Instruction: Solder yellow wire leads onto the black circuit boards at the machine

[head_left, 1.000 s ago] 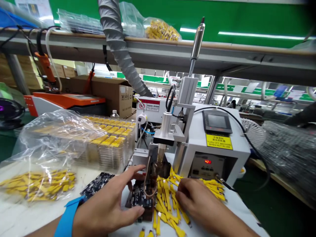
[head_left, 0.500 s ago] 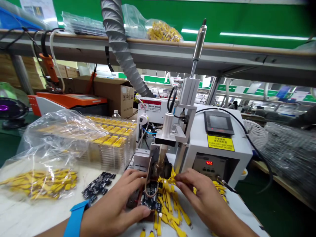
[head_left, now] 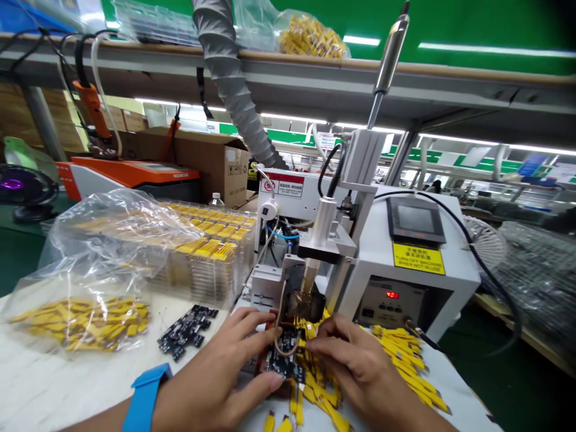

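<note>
A small black circuit board lies in a dark fixture beneath the soldering head of a white benchtop soldering machine. My left hand, with a blue wristband, grips the board's near edge between thumb and fingers. My right hand pinches the end of a yellow flat cable just beside the board. A thin looped wire rises from the board. A loose pile of yellow cables spreads under and to the right of my right hand.
Several black boards lie left of my left hand. A clear bag of yellow cables and stacked clear trays stand further left. A grey duct descends from a shelf overhead.
Both hands have closed in on the board. My right hand has moved left, toward its edge, with a yellow cable end. The view has shifted slightly as my head moved.
</note>
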